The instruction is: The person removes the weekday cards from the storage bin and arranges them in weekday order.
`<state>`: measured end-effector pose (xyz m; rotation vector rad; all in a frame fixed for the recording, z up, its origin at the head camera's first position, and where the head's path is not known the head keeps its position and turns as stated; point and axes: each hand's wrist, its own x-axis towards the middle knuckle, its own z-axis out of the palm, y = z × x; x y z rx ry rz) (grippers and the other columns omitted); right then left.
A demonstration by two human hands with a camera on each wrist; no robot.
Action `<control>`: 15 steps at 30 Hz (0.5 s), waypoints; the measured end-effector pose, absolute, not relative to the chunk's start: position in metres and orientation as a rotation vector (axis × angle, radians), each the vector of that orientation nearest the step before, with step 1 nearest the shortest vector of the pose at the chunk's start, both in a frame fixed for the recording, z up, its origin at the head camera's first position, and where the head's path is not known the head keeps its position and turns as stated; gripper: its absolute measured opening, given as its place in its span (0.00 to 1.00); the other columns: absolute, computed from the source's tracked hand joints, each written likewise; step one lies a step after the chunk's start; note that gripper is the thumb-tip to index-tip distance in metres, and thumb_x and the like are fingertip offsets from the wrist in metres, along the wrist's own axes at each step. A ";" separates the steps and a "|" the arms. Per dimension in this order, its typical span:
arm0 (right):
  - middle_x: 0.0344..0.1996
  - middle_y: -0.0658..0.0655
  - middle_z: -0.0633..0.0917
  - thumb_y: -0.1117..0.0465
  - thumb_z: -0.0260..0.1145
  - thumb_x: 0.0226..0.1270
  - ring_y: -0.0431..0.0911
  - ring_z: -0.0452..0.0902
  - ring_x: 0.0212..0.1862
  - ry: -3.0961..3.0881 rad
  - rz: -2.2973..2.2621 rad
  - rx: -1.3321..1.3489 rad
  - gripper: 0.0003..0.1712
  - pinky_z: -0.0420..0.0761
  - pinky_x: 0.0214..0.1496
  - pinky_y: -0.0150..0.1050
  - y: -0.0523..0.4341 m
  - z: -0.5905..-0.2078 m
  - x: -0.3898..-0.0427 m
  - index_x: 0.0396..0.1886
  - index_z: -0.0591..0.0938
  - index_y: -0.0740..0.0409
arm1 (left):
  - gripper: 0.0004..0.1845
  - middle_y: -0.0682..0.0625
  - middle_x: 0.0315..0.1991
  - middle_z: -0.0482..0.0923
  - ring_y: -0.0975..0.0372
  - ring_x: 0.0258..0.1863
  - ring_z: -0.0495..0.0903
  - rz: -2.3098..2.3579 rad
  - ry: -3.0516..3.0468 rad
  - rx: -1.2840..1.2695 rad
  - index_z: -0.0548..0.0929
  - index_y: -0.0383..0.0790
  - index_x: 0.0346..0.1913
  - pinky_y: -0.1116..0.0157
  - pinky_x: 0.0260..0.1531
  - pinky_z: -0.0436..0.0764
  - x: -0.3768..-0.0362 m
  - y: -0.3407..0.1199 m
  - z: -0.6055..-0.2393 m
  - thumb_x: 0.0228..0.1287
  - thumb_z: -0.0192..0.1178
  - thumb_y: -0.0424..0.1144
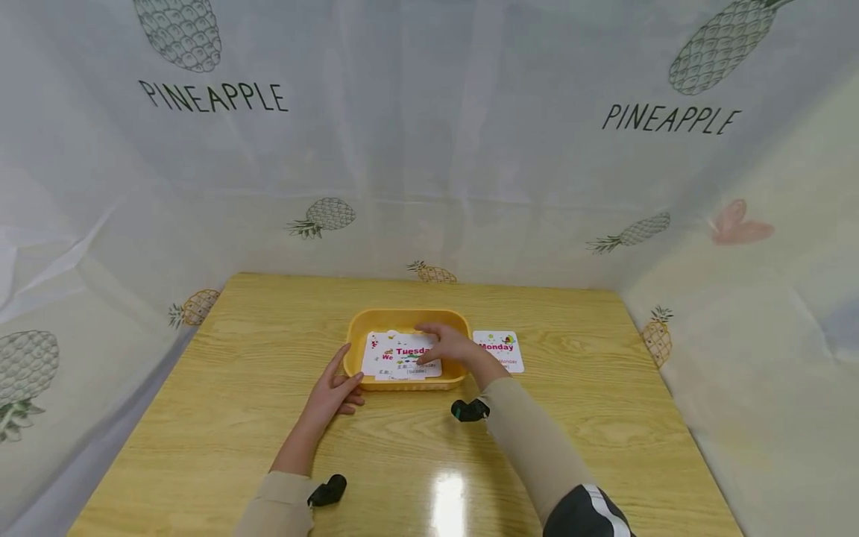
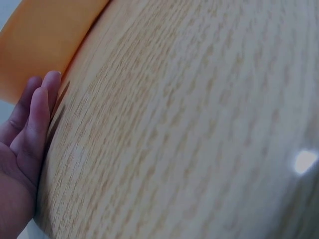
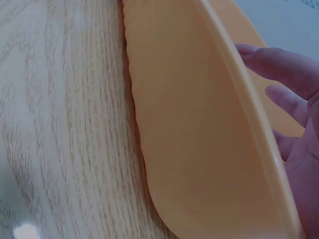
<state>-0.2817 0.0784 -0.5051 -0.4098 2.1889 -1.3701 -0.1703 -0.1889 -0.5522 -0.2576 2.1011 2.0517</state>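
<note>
A yellow plastic basket [image 1: 359, 322] stands on the table, with several white word cards lying overlapped inside. The uppermost, a "Tuesday" card [image 1: 407, 351], covers most of a "We…" card [image 1: 379, 347]. My left hand [image 1: 330, 389] rests at the basket's front left corner, thumb and index finger at the rim; the left wrist view shows its other fingers [image 2: 40, 107] loosely straight by the outer wall. Over the cards reaches my right hand [image 1: 448, 345], its fingers spread and bent above the "Tuesday" card. In the right wrist view, its fingers [image 3: 279, 64] show beyond the basket's near rim.
A "Monday" card [image 1: 498, 344] lies on the wooden table [image 1: 570, 418] just right of the basket, partly hidden by the right forearm. A white curtain with pineapple prints [image 1: 429, 149] hangs behind the table and along both sides.
</note>
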 end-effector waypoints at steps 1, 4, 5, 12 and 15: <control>0.72 0.60 0.62 0.68 0.77 0.53 0.58 0.51 0.73 2.188 -1.352 -0.413 0.45 0.63 0.68 0.53 0.078 -0.506 -0.282 0.71 0.69 0.56 | 0.39 0.35 0.34 0.80 0.49 0.29 0.85 2.054 2.095 -0.252 0.53 0.63 0.77 0.60 0.22 0.83 -0.169 -0.188 -0.549 0.69 0.62 0.42; 0.73 0.60 0.61 0.67 0.76 0.54 0.58 0.52 0.73 2.204 -1.312 -0.422 0.45 0.63 0.68 0.53 0.077 -0.508 -0.282 0.72 0.68 0.55 | 0.39 0.33 0.35 0.80 0.47 0.30 0.85 2.053 2.091 -0.229 0.53 0.60 0.77 0.59 0.23 0.83 -0.165 -0.186 -0.538 0.69 0.61 0.39; 0.73 0.60 0.61 0.66 0.76 0.54 0.58 0.52 0.73 2.215 -1.298 -0.426 0.44 0.63 0.68 0.53 0.077 -0.509 -0.282 0.72 0.68 0.55 | 0.39 0.32 0.35 0.80 0.46 0.30 0.85 2.050 2.095 -0.222 0.53 0.58 0.77 0.59 0.23 0.83 -0.164 -0.185 -0.534 0.70 0.61 0.39; 0.71 0.60 0.64 0.66 0.76 0.54 0.57 0.55 0.72 2.243 -1.282 -0.414 0.43 0.63 0.68 0.52 0.075 -0.511 -0.282 0.70 0.70 0.57 | 0.39 0.33 0.34 0.80 0.46 0.30 0.85 2.038 2.109 -0.223 0.53 0.58 0.77 0.59 0.24 0.83 -0.161 -0.184 -0.526 0.70 0.61 0.39; 0.70 0.60 0.66 0.67 0.76 0.54 0.57 0.56 0.72 2.246 -1.292 -0.415 0.42 0.63 0.69 0.51 0.074 -0.511 -0.282 0.69 0.70 0.58 | 0.39 0.33 0.33 0.80 0.46 0.30 0.85 2.036 2.113 -0.229 0.53 0.58 0.77 0.59 0.24 0.83 -0.162 -0.184 -0.528 0.70 0.61 0.39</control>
